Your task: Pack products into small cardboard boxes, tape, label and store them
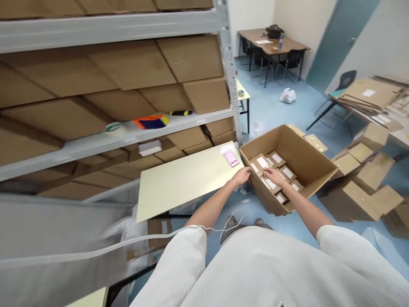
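Left grip [243,174]: at the carton's [300,149] left rim; cannot tell whether clamped
Right grip [271,175]: at the small boxes [287,172]; cannot tell whether clamped
Small boxes: inside the carton
Phone [231,158]: on the table [179,183] left of the carton

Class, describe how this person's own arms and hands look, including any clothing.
The white sleeves are loose and short, leaving the forearms bare. Left hand and right hand show no gloves. A pale cable passes by the left sleeve's hem.
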